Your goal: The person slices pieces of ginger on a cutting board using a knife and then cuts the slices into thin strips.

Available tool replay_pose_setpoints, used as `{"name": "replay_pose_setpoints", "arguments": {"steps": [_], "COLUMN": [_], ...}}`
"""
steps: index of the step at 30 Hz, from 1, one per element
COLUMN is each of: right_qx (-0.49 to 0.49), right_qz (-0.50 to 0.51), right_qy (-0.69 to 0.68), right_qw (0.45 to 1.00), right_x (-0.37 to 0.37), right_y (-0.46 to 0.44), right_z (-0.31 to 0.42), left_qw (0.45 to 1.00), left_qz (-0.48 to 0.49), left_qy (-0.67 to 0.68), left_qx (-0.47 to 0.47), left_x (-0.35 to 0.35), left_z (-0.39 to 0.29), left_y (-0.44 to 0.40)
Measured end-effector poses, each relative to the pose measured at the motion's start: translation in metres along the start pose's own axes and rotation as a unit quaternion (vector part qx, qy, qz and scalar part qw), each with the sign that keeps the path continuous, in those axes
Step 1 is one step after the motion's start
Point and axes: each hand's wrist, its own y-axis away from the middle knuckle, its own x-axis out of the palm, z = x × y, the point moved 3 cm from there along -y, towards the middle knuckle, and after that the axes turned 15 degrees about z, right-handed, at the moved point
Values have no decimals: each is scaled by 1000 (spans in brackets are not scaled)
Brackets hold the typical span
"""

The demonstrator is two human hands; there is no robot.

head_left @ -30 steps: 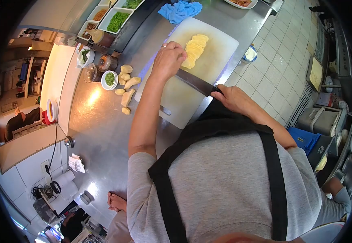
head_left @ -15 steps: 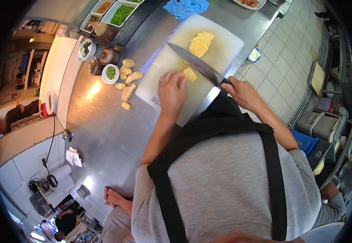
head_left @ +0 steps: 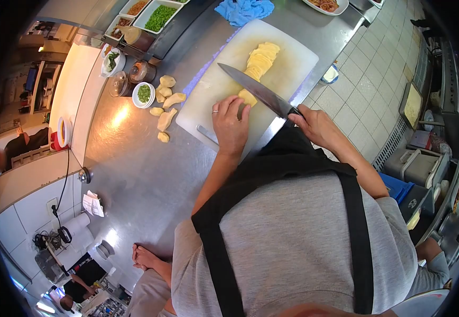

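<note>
A white cutting board (head_left: 203, 100) lies on the steel counter. In my right hand (head_left: 315, 127) is the black handle of a large chef's knife (head_left: 258, 91), its blade slanting across the board to the upper left. My left hand (head_left: 231, 124), a ring on one finger, has its fingertips bent against a piece of peeled ginger (head_left: 248, 97) beside the blade. Beyond the knife, overlapping yellow ginger slices (head_left: 262, 57) form a row. Several peeled ginger pieces (head_left: 167, 120) rest left of the board. A second metal blade or handle (head_left: 206, 133) lies under my left wrist.
Left of the board stand a small bowl of chopped green onion (head_left: 144, 94) and brown jars (head_left: 142, 71). A blue cloth (head_left: 244, 10) lies past the board. Another person's hands (head_left: 147, 258) rest at the counter's near edge. Tiled floor (head_left: 364, 79) is to the right.
My left hand has moved slightly right and is now against the ginger piece. The knife tip has dropped a little toward me. More slices lie in the row beside the blade.
</note>
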Motion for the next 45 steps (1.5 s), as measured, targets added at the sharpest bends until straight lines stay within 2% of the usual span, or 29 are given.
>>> {"name": "replay_pose_setpoints", "arguments": {"steps": [19, 25, 34, 37, 45], "right_qx": [-12, -33, 11, -18, -4], "right_qz": [46, 5, 15, -8, 36], "right_qy": [-45, -29, 3, 18, -31], "right_qw": [998, 999, 1000, 1000, 999], "right_x": [-2, -1, -2, -1, 1], "right_y": [-14, -25, -14, -24, -15], "right_z": [-9, 1, 2, 4, 0], "left_qw": [1000, 1000, 1000, 1000, 1000], "left_qz": [9, 3, 7, 6, 16], "left_qy": [-15, -13, -12, -14, -14], "left_qx": [3, 13, 13, 16, 14], "left_x": [2, 3, 2, 2, 0], "left_z": [1, 2, 3, 2, 1], "left_y": [0, 0, 0, -1, -1]}}
